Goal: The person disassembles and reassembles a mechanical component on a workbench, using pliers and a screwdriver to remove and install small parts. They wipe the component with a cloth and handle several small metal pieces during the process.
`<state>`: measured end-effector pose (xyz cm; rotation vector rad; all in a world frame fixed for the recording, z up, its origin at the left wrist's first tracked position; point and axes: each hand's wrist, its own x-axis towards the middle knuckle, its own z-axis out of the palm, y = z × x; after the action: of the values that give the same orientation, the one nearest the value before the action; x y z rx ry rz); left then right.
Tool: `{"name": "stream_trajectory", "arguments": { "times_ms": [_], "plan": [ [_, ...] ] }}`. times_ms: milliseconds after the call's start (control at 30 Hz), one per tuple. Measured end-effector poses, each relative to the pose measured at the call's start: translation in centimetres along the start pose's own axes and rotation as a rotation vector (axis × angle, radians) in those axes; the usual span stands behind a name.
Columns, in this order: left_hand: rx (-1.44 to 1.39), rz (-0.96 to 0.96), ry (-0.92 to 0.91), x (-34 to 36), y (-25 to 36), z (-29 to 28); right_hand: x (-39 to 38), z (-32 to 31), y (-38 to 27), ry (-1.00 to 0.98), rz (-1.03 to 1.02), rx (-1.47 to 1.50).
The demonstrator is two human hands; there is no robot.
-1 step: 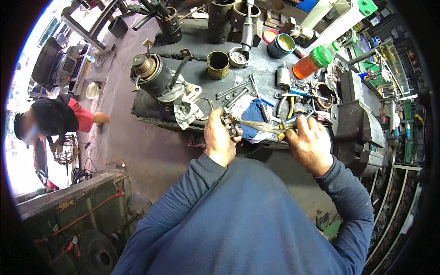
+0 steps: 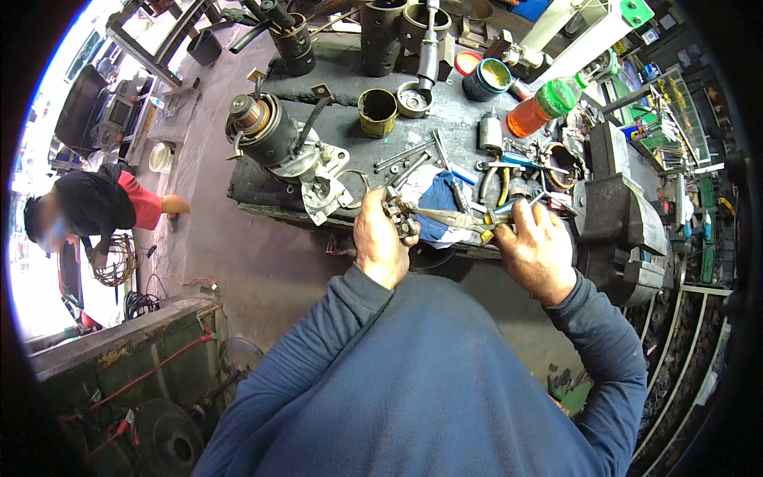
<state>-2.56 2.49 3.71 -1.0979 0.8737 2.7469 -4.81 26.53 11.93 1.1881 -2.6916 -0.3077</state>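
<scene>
My left hand point(image 2: 377, 245) is closed around a small metal part with several rounded lobes point(image 2: 400, 216). My right hand point(image 2: 536, 250) grips long-nose pliers point(image 2: 453, 218) by their yellow and blue handles. The jaws point left and reach the metal part; whether they clamp it I cannot tell. Under the pliers, a blue and white cloth point(image 2: 435, 195) lies on the bench's near edge. Left of my left hand stands a starter motor point(image 2: 274, 143) with a copper-coloured commutator on top and a cast metal housing. Long bolts point(image 2: 407, 163) lie beyond the cloth.
The dark workbench point(image 2: 334, 103) carries a yellowish tin point(image 2: 377, 113), a grease tub point(image 2: 487, 80) and a bottle of orange liquid point(image 2: 542, 108). Loose pliers and tools lie right of the cloth. A black block-shaped vise point(image 2: 620, 222) is at right. A person point(image 2: 87, 207) bends over wire coils at far left.
</scene>
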Motion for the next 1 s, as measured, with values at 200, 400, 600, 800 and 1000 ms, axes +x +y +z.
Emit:
{"name": "stream_trajectory", "arguments": {
  "times_ms": [200,400,600,800,1000],
  "plan": [
    [-0.013,0.176,-0.060,0.7,-1.0,-0.1,-0.2,0.3,-0.4,0.052,0.090,0.027],
    [0.349,0.710,-0.256,2.9,-2.5,-2.5,-0.2,1.2,-1.6,0.000,0.215,0.223],
    [0.428,0.786,-0.436,2.6,-0.4,-2.8,-0.2,1.4,-2.7,0.033,0.279,0.325],
    [0.515,0.838,-0.468,2.3,0.5,-3.3,-0.6,2.0,-3.5,0.064,0.308,0.389],
    [0.563,0.815,-0.499,2.0,0.7,-3.4,-1.1,2.9,-3.9,-0.009,0.338,0.447]
  ]
}}
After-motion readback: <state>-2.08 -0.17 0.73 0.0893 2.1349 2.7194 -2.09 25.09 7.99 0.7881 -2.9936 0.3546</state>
